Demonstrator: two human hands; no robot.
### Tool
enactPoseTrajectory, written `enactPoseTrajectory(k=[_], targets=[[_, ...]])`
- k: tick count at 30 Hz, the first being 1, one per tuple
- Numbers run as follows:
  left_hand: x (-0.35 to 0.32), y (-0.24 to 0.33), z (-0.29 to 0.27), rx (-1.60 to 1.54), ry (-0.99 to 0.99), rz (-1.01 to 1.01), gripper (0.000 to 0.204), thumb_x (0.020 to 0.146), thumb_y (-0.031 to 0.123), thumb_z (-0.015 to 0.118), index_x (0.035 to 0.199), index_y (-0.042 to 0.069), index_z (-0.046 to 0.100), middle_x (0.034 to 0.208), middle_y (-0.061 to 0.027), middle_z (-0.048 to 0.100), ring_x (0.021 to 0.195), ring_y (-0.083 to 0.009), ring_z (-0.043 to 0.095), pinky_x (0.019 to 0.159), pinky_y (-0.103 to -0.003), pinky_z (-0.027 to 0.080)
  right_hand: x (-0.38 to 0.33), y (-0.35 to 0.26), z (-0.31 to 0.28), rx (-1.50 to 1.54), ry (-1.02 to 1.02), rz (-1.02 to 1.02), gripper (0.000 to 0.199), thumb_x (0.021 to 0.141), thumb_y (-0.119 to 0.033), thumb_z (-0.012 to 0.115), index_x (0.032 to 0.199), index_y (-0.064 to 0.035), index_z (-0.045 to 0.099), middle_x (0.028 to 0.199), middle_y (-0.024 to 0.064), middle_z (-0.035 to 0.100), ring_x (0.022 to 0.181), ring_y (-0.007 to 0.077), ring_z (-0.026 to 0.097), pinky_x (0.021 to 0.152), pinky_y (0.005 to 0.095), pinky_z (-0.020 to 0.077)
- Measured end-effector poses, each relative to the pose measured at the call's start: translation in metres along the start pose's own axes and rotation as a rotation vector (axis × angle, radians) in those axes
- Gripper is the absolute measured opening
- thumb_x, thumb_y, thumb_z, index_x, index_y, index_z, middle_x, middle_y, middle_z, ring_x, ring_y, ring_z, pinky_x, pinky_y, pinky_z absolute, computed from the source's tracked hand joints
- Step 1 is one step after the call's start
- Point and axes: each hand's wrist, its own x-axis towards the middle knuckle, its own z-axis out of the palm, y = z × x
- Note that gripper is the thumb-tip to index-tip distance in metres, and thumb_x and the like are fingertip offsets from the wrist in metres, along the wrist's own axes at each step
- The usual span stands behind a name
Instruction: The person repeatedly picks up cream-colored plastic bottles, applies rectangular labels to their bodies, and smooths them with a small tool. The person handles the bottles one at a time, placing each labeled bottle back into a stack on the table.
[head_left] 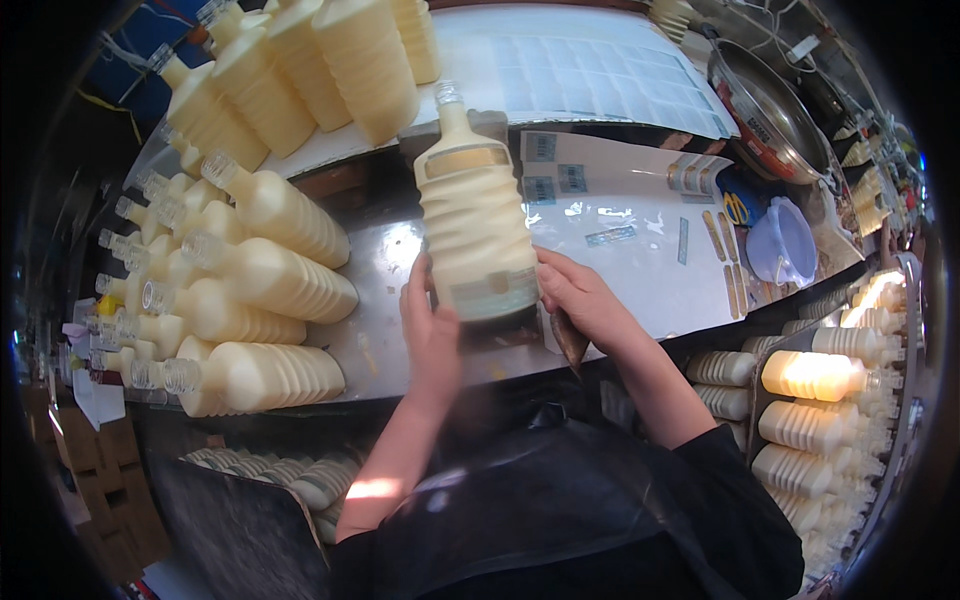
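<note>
A cream-coloured ribbed bottle with a clear threaded neck lies in front of me, its neck pointing away. A gold strip label sits near its shoulder and a pale green-blue label near its base. My left hand, slightly blurred, is closed against the bottle's lower left side. At its lower right edge is my right hand, thumb and fingers against the label's end. A brown pointed flat piece sticks out below the right palm; its kind is unclear. Behind the bottle, a dark padded rest shows partly.
More cream bottles are stacked on the left and stand at the back left. A label sheet lies behind. On the right are loose labels, yellow-handled scissors, a lilac bucket and a metal pan. Bottles fill a crate lower right.
</note>
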Motion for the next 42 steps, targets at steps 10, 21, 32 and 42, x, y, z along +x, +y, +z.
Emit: enactPoseTrajectory(k=[10,21,32,42], targets=[[0.005,0.003,0.010,0.024,0.003,-0.032,0.058,0.108,0.033,0.043,0.150,-0.007,0.037,0.138,-0.0205,0.043,0.131,-0.0341,0.041,0.116,-0.042,0.028,0.002,-0.003,0.006,-0.032,0.001,0.098,0.046,0.106,-0.022,0.059,0.145,0.0000,0.054,0.119,0.0048,0.071,0.103,0.0082,0.061,0.092,0.0267,0.0507],[0.005,-0.003,0.012,0.005,0.008,-0.017,0.058,0.108,0.033,0.043,0.150,-0.007,0.037,0.138,-0.0215,0.043,0.130,-0.0344,0.042,0.116,-0.043,0.029,0.005,0.015,0.011,0.009,0.081,-0.039,0.048,0.100,-0.035,0.064,0.140,-0.0071,0.062,0.095,0.0104,0.073,0.085,0.0156,0.066,0.079,0.0315,0.0535],[0.006,-0.001,0.015,0.035,0.078,-0.012,0.059,0.107,0.033,0.046,0.151,-0.005,0.038,0.138,-0.0215,0.048,0.132,-0.0353,0.044,0.116,-0.044,0.030,-0.024,-0.051,0.012,-0.437,0.199,-0.439,0.024,0.092,-0.005,0.071,0.115,0.0004,0.067,0.100,0.0112,0.073,0.093,0.0220,0.071,0.081,0.0331,0.0560],[0.009,0.002,0.011,-0.510,0.050,-0.281,0.053,0.109,0.027,0.044,0.150,-0.005,0.040,0.145,-0.0184,0.048,0.136,-0.0256,0.046,0.116,-0.039,0.035,-0.049,-0.040,0.037,-0.916,-0.032,-0.926,0.034,0.078,0.000,0.069,0.111,-0.0028,0.072,0.110,0.0120,0.074,0.095,0.0266,0.073,0.080,0.0370,0.0595]])
